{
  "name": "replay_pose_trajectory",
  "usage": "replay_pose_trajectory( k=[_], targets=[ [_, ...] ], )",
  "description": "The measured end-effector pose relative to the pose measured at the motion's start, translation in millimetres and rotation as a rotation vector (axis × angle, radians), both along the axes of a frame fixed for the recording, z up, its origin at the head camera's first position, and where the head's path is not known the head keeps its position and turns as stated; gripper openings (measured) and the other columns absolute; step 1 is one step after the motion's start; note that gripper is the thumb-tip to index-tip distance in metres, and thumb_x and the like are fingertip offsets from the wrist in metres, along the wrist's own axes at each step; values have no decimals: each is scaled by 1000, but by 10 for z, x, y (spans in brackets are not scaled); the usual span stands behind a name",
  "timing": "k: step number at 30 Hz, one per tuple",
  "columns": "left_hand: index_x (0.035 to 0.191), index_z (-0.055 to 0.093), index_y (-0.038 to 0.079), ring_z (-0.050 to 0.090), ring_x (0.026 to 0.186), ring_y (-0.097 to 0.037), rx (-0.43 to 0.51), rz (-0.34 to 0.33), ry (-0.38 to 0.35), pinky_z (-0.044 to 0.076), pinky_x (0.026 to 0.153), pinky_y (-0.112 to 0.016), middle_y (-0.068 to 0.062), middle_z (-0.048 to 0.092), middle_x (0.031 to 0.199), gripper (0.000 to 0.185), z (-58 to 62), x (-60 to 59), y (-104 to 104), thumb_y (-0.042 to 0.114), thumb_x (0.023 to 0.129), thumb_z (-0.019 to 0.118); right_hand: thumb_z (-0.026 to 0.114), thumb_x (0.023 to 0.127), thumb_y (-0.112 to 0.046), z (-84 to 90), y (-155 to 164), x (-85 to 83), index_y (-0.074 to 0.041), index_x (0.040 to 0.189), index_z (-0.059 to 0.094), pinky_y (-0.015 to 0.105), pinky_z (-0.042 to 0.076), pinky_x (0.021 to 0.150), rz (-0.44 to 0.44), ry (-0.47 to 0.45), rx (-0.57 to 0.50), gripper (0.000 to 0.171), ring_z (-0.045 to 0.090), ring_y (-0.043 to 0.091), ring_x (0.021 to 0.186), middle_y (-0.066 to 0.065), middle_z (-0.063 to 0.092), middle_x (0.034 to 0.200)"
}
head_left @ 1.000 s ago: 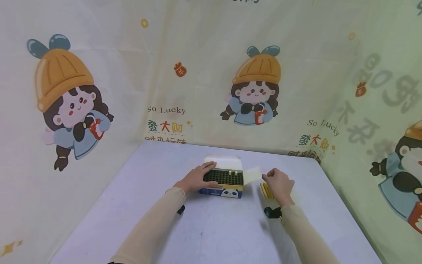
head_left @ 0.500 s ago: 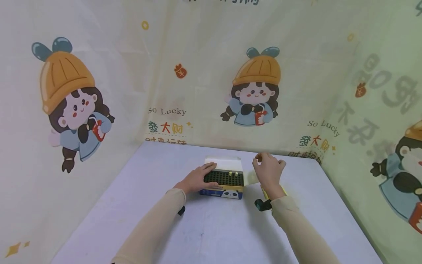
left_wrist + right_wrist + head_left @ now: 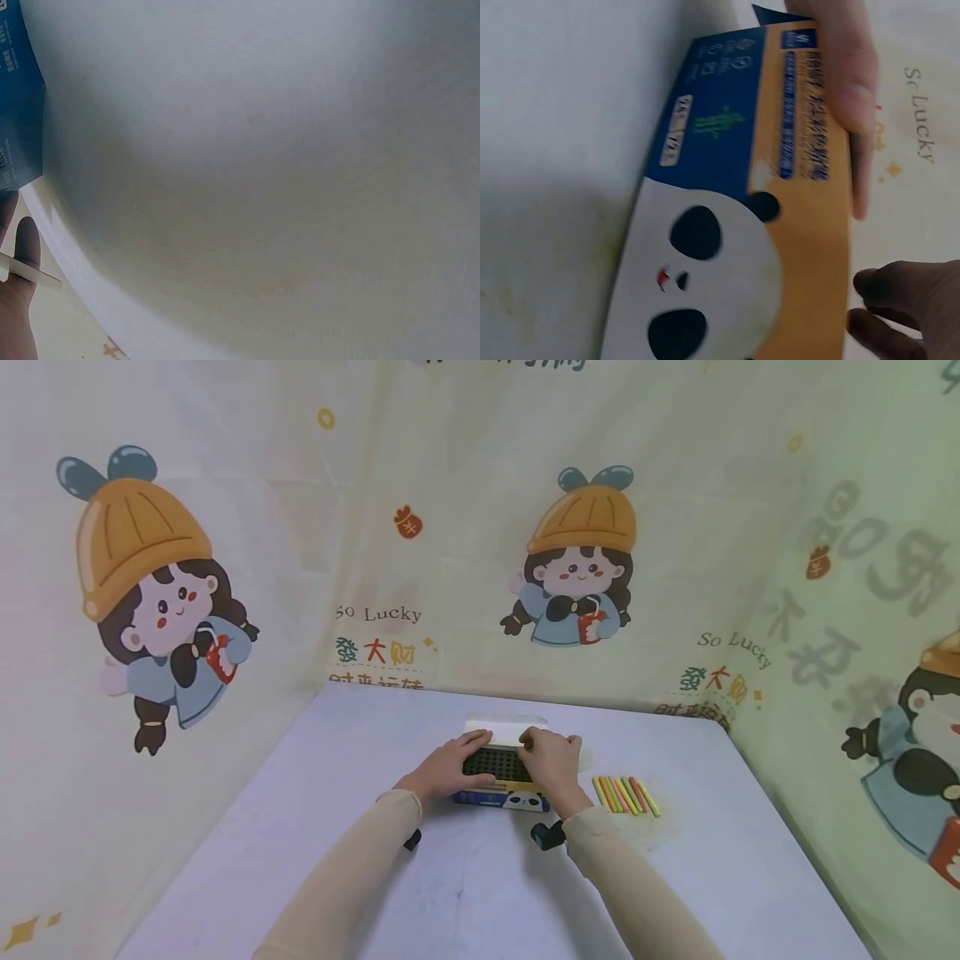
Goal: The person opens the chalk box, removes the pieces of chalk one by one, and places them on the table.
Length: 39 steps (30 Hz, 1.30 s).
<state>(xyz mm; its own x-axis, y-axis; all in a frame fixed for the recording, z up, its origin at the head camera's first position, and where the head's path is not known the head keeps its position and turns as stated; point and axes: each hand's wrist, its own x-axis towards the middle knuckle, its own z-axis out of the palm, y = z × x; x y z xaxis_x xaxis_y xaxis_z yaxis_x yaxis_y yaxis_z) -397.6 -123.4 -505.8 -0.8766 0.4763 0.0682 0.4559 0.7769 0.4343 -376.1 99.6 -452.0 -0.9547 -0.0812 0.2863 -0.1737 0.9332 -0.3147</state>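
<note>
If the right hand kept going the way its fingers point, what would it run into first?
Probably the box's raised white lid: the right hand hovers over the open chalk box, fingers aimed toward it. Depth is hard to judge.

At the centre of the pale lilac tabletop sits a small blue-and-yellow cardboard box with a panda face on its front, its white lid flap raised at 12 o'clock and a dark grid of holes showing inside. The left hand rests flat on the box's 9 o'clock edge, while the right hand lies over its 3 o'clock half, fingers curled at the far rim. A row of yellow, pink and orange chalk sticks lies on the table at 3 o'clock of the box, apart from both hands, against a cream cartoon-printed backdrop cloth.
</note>
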Motion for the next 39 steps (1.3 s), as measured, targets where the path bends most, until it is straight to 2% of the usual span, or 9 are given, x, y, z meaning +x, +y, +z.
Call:
replay_pose_trajectory(
  k=[6, 13, 21, 25, 32, 39],
  targets=[
    [166, 21, 37, 37, 152, -35, 5, 11, 7, 36, 119, -57, 7, 25, 171, 96, -18, -4, 11, 80, 88, 57, 77, 94, -22, -109, -50, 3, -17, 101, 78, 58, 37, 99, -15, 12, 81, 9, 70, 25, 85, 2, 76, 89],
    [166, 22, 37, 38, 152, -33, 10, 24, 9, 37, 118, -57, 8, 26, 171, 96, -29, 6, 20, 81, 87, 57, 75, 96, -22, -149, -18, -9, -16, 99, 75, 56, 37, 97, -19, -9, 64, 7, 70, 24, 80, 1, 76, 82],
    [166, 21, 38, 37, 152, -34, 0, 17, 15, 36, 119, -56, 9, 25, 172, 97, -27, -2, 27, 83, 87, 55, 74, 98, -23, -170, -10, -15, -19, 99, 72, 51, 36, 92, -10, -17, 100, 5, 68, 20, 75, -1, 76, 82],
    [166, 21, 37, 38, 151, -35, 2, 21, 12, 37, 119, -57, 8, 25, 171, 97, -34, -2, 21, 81, 87, 57, 70, 100, -23, -166, -11, -14, -17, 103, 67, 53, 37, 94, 20, -11, 124, 8, 70, 22, 75, 1, 75, 80],
    [166, 22, 36, 38, 151, -33, 13, 17, 6, 37, 119, -56, 8, 25, 171, 96, -27, 3, 16, 80, 88, 57, 61, 106, -22, -70, -8, 0, -11, 109, 54, 55, 39, 95, 60, 18, 129, 13, 67, 25, 64, 1, 61, 59],
    [166, 23, 37, 39, 150, -32, 10, 24, 0, 38, 118, -56, 7, 27, 171, 96, -11, 16, 10, 82, 87, 56, 46, 112, -23, -59, 9, -45, -6, 125, 48, 54, 39, 97, 44, -67, 76, 21, 60, 20, 57, -1, 55, 56]
  ],
)
